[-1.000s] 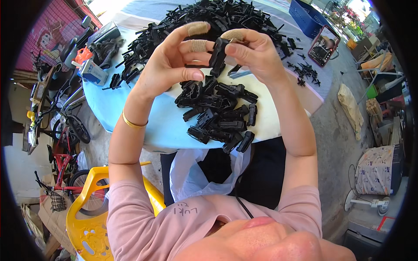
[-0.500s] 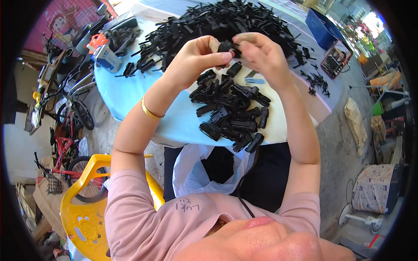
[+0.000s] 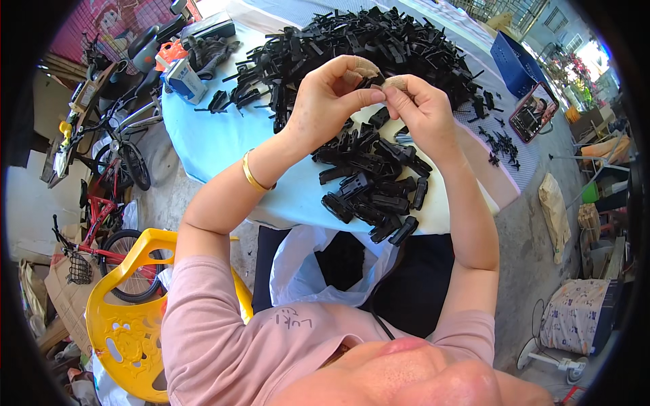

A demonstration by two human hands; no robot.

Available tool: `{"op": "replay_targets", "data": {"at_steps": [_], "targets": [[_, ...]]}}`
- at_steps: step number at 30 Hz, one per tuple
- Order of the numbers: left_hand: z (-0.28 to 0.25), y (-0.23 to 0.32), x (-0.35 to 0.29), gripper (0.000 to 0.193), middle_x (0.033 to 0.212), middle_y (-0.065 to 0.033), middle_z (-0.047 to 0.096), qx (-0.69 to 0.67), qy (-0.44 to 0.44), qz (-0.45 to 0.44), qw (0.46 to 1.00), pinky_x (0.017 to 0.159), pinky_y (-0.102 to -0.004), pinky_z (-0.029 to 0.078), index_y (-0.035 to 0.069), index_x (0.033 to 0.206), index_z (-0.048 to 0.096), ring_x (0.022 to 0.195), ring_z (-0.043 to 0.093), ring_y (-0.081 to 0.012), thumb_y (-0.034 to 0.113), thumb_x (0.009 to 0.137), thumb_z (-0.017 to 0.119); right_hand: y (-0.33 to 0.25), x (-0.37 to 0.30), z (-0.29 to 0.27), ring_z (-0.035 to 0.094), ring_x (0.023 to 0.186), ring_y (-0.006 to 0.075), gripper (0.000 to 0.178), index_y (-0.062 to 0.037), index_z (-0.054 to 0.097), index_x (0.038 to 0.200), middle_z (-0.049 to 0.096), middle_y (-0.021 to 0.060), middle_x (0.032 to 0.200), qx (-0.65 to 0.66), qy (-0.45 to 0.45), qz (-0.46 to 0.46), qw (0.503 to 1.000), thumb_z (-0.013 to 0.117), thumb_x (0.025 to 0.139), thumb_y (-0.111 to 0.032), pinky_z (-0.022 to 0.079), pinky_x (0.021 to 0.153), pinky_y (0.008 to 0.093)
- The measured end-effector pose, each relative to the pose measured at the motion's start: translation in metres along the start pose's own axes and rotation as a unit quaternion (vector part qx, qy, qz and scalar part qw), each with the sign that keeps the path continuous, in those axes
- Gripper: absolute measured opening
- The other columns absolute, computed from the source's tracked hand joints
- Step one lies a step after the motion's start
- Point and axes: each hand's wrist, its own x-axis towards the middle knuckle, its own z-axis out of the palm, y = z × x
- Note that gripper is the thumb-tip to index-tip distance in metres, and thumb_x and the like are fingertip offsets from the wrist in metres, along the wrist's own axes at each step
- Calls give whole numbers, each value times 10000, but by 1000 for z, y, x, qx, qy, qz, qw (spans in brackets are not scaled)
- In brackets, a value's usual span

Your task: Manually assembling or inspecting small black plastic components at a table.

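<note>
Above the table, my left hand [image 3: 326, 98] is closed on a small black plastic part [image 3: 370, 82], mostly hidden by the fingers. My right hand [image 3: 423, 111] meets it fingertip to fingertip, with thumb and index finger pinched at the part's end. Whether a separate piece sits in that pinch is hidden. Beige wrapping covers fingertips of both hands. Under the hands lies a smaller heap of black plastic parts [image 3: 372, 183], reaching the table's near edge. Behind them rises a large pile of loose black parts [image 3: 379, 40].
A light blue cloth [image 3: 223, 139] covers the table. Small black pieces [image 3: 501, 145], a phone [image 3: 533, 113] and a blue basket [image 3: 513, 64] are on the right. At left stands a blue-and-white box [image 3: 185, 81]. A white plastic bag [image 3: 288, 267] hangs open below; a yellow chair [image 3: 128, 331] is beside me.
My right hand has come in from slightly apart, and its fingertips now meet the left hand's. The black part is more covered by fingers. The whole view has shifted slightly.
</note>
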Motion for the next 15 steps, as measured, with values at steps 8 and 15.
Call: {"op": "replay_targets", "data": {"at_steps": [8,15], "targets": [[0,1,-2,220,867,-29,609,56,-23,7,998,664,-212,476,1,1008,543,762,563,-71,69,815,623,-1,-1,-2,440,588,24,141,-8,592,875,511,-33,647,4,-19,-6,1000,516,892,-125,337,515,160],[3,0,-4,176,795,-33,585,81,20,72,994,626,-213,464,-15,916,576,686,551,-78,35,765,650,-6,-3,2,393,529,9,152,-19,597,872,489,-38,617,21,-6,20,1000,521,890,-149,284,457,154]]}}
